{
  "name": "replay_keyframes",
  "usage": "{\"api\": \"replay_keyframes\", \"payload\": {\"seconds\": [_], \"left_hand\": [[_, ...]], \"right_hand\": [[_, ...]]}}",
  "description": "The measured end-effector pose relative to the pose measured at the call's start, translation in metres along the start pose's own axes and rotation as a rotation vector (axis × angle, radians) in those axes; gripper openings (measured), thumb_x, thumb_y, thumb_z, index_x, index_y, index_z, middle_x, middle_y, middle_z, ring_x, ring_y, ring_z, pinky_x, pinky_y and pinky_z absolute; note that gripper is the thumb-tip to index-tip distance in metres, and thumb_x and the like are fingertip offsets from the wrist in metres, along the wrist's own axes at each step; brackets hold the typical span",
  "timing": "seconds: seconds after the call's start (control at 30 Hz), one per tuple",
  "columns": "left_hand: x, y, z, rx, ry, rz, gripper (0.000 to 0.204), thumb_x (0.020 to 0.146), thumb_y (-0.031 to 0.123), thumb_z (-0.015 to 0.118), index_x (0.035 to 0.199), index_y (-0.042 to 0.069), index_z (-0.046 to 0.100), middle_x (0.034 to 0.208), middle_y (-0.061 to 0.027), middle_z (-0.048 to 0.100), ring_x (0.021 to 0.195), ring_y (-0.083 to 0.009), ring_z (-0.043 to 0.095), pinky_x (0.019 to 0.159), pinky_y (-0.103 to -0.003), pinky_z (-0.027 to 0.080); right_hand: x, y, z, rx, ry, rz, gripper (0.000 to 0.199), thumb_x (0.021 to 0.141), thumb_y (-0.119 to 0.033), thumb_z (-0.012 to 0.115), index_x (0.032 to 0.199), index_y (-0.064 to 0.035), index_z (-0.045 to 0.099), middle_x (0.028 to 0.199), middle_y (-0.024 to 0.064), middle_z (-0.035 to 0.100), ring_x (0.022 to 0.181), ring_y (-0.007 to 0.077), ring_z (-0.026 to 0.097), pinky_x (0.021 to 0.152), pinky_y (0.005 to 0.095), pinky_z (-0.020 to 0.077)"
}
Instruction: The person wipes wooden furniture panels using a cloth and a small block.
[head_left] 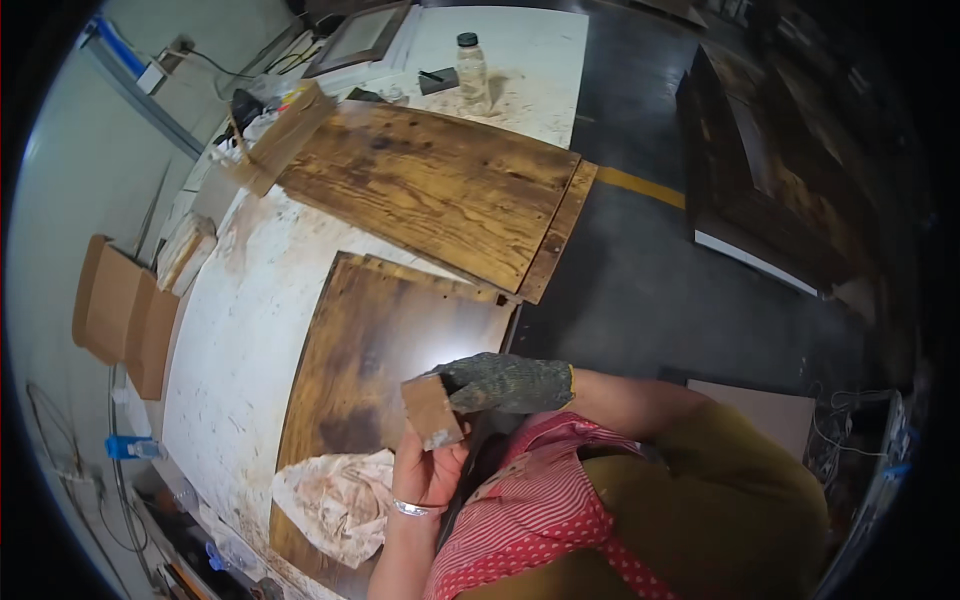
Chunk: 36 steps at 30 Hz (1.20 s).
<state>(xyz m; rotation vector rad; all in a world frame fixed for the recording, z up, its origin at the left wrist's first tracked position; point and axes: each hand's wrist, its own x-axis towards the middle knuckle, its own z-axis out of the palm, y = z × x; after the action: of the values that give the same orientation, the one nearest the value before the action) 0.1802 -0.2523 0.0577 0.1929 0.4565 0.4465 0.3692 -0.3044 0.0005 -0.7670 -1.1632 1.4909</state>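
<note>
Right now both hands are meeting over a small brown block (432,409), which is sitting just above the near edge of the dark stained board (380,350) on the table (240,330): the bare left hand (425,470) is cupping it from below, the gloved right hand (505,383) is pinching its upper corner. It looks light, stiff and easy to grip by its flat faces. A stained rag (340,500) is lying just beside the left hand; another stained board (440,190) is lying further back, overhanging the table's edge, with open floor (640,290) to the right.

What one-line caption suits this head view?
Bare left hand and gloved right hand hold a small brown block above a stained wooden panel.
</note>
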Motion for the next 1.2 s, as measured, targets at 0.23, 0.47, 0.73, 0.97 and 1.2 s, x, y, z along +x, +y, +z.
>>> {"api": "replay_keyframes", "payload": {"seconds": [0.23,0.47,0.73,0.97,1.2], "left_hand": [[0.068,-0.038,0.027,0.076,-0.082,-0.255,0.044,0.094,0.024,0.048,0.133,0.012,0.033,0.123,-0.0097,0.05,0.101,-0.0253,0.058,0.08,-0.034,0.054],[0.111,-0.065,0.061,0.179,-0.063,-0.366,0.043,0.095,0.024,0.044,0.134,0.013,0.031,0.123,-0.0095,0.049,0.104,-0.0201,0.057,0.084,-0.032,0.053],[0.145,-0.078,0.083,0.293,-0.063,-0.519,0.048,0.095,0.026,0.044,0.137,0.012,0.026,0.123,-0.0111,0.051,0.108,-0.0226,0.056,0.084,-0.032,0.053],[0.239,0.017,0.089,1.85,-0.243,0.445,0.045,0.089,0.029,0.054,0.127,0.006,0.046,0.122,-0.0141,0.054,0.112,-0.0321,0.051,0.095,-0.038,0.039],[0.33,0.046,0.055,2.578,-0.004,0.695,0.058,0.089,0.051,0.043,0.137,0.019,0.035,0.146,-0.0165,0.023,0.132,-0.0395,0.023,0.103,-0.055,0.024]], "right_hand": [[-0.049,-0.059,-0.04,0.184,0.259,-0.026,0.055,0.081,-0.021,0.066,0.127,0.0023,0.045,0.119,0.0095,0.055,0.107,0.0132,0.05,0.089,0.0293,0.0433],[-0.087,-0.057,-0.081,0.349,0.312,-0.062,0.055,0.076,-0.017,0.071,0.123,-0.0015,0.048,0.125,0.0103,0.051,0.113,0.0168,0.049,0.096,0.0319,0.0405],[-0.109,-0.089,-0.09,0.579,0.537,-0.14,0.053,0.074,-0.015,0.071,0.12,-0.0011,0.048,0.115,0.0096,0.055,0.106,0.0169,0.053,0.091,0.0314,0.0432],[-0.169,-0.025,-0.185,-0.311,0.961,0.163,0.048,0.078,-0.018,0.067,0.118,-0.0016,0.047,0.109,0.012,0.057,0.101,0.0213,0.057,0.088,0.0348,0.0461],[-0.129,-0.024,-0.165,0.068,1.0,-0.086,0.045,0.086,-0.021,0.056,0.123,-0.0015,0.042,0.111,0.0116,0.055,0.102,0.0231,0.055,0.091,0.037,0.0451]]}}
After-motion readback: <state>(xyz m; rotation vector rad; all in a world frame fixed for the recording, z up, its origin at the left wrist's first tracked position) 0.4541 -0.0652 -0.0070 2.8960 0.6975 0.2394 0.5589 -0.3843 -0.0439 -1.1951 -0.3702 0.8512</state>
